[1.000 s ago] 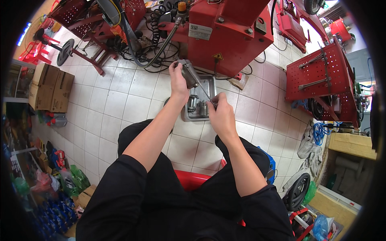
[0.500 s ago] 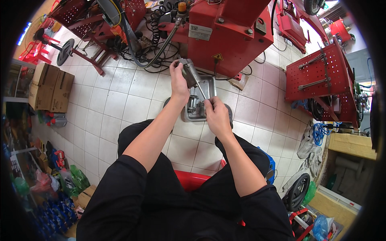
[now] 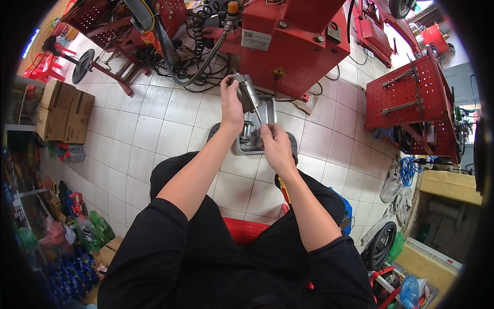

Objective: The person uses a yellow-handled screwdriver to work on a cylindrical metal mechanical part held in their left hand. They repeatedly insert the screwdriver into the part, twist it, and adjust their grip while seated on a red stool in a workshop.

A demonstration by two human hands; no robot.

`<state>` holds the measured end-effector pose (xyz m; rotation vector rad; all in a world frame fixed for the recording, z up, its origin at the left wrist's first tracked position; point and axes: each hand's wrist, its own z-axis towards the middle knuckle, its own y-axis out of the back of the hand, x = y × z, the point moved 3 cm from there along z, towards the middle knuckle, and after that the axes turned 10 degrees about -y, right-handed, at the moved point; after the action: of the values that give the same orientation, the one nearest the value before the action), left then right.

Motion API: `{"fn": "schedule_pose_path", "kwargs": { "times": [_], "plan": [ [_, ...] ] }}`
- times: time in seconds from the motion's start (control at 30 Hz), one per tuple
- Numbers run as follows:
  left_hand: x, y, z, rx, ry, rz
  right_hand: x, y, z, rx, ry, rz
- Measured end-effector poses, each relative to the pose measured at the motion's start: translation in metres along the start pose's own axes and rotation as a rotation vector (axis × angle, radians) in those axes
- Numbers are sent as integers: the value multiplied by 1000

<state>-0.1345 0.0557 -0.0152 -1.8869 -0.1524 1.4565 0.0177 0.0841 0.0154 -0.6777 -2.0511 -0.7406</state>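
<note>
Left hand (image 3: 232,107) had its grip around a grey metal casing (image 3: 248,91), tilted above the tray (image 3: 268,105); right hand (image 3: 277,148) pinched a thin, straight, shiny rod (image 3: 258,115) at the casing's lower end, inside or just against it unclear. Smooth rounded metal, one-handed hold: a slip could have dropped it onto the hard metal parts (image 3: 246,135) in the tray, and off-axis force could have scored it.

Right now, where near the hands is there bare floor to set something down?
Bare white tiles lie between the left hand and the cardboard boxes, and between the right hand and the red perforated cabinet. Crowded: the metal tray, holding metal parts, and beyond the left hand, where black cables tangle beside the red machine.
</note>
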Motion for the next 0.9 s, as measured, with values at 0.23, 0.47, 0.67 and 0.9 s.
{"fn": "schedule_pose_path", "kwargs": {
  "times": [0.23,0.47,0.67,0.9],
  "plan": [
    [1,0,-1,9,-9,2,-6,0,1,1,47,-27],
    [4,0,-2,42,-11,4,0,-2,-5,-34,88,10],
    [6,0,-2,57,-14,-6,-13,-3,5,50,-14,91],
    [7,-1,-4,64,5,-4,-10,-5,-1,-8,95,96]
  ]
}}
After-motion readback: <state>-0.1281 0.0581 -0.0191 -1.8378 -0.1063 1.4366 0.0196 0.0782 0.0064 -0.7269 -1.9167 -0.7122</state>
